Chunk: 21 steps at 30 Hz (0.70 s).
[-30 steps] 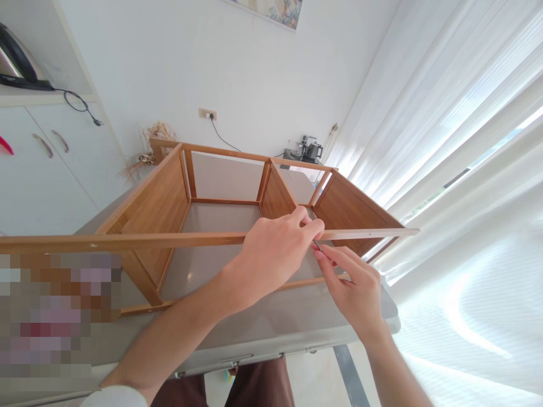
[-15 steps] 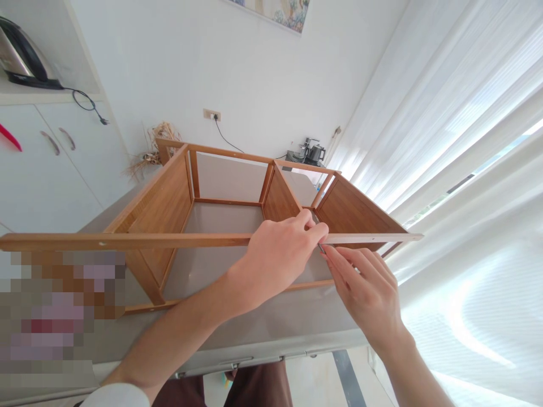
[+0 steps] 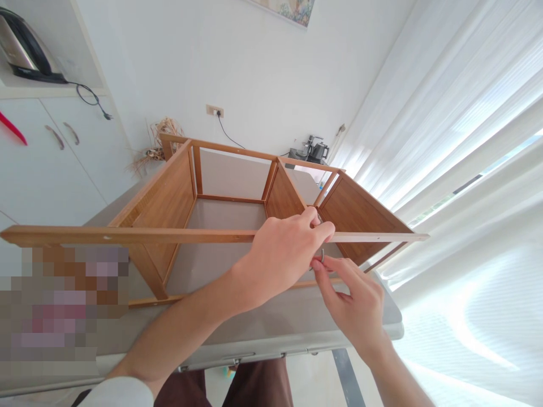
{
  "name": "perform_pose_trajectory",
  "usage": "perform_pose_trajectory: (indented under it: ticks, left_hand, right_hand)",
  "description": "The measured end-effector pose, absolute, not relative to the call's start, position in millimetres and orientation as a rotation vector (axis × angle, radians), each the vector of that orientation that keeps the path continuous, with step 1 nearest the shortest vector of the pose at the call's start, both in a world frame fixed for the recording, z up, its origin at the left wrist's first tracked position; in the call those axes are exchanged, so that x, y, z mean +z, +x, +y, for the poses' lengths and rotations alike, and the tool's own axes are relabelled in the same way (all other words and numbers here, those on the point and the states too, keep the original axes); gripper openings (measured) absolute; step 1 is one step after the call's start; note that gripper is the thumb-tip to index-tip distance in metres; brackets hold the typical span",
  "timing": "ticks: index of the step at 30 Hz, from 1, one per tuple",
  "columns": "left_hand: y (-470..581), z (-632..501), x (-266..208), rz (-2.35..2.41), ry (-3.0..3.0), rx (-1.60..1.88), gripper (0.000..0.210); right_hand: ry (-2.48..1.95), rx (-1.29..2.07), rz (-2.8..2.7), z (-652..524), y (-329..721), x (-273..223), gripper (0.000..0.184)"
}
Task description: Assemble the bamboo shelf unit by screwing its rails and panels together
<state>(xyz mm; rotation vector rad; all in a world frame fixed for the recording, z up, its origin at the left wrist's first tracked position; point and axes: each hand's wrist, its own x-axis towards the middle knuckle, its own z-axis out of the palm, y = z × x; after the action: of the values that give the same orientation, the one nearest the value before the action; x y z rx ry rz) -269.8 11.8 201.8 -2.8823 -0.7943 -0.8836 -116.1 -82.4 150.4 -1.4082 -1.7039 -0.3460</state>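
Observation:
A wooden shelf frame (image 3: 169, 235) lies on its side on the table, its long front rail running across the view. Wrapped over that rail, right of its middle, is my left hand (image 3: 280, 254), thumb and fingers closed around the wood. Just below and to the right, my right hand (image 3: 354, 291) pinches a hex key (image 3: 322, 255) between thumb and fingertips. Only a short bent grey metal end of the key shows; the rest is hidden by my fingers. The key's end appears slightly below the rail, and a fastener there cannot be made out.
The grey table (image 3: 254, 330) carries the frame. White curtains (image 3: 466, 254) hang close on the right. A kettle (image 3: 25, 48) stands on a white cabinet (image 3: 46, 147) at left. Dried stalks (image 3: 165, 133) and a coffee set (image 3: 314, 148) are behind the frame.
My right hand has shifted slightly left and down, and the hex key has turned so its bent end points up. My left hand stays on the rail.

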Motion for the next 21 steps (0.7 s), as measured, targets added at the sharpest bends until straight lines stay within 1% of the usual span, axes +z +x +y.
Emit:
perform_pose_trajectory:
  ticks: [3,5,8,15,21]
  left_hand:
    - [-269.5,11.6,201.8,-0.807,-2.871,-0.891,0.020]
    - [-269.2,11.2,201.6,-0.812,-2.867,-0.902,0.018]
    - [-268.8,10.9,201.3,-0.812,-2.864,-0.910,0.016]
    - [-268.3,12.6,200.3,-0.819,-2.861,-0.909,0.015]
    - [-269.3,10.9,202.9,-0.806,-2.873,-0.887,0.015]
  right_hand:
    - [-1.315,-0.501,-1.818,-83.1,-109.5,147.0,0.019]
    - [-1.319,-0.564,-1.836,-82.2,-103.2,146.9,0.026]
    - [-1.336,-0.612,-1.850,-79.5,-94.3,148.6,0.027]
    - [-1.358,-0.609,-1.852,-77.2,-89.8,150.3,0.027]
    - [-1.325,-0.785,-1.903,-76.8,-89.4,155.2,0.032]
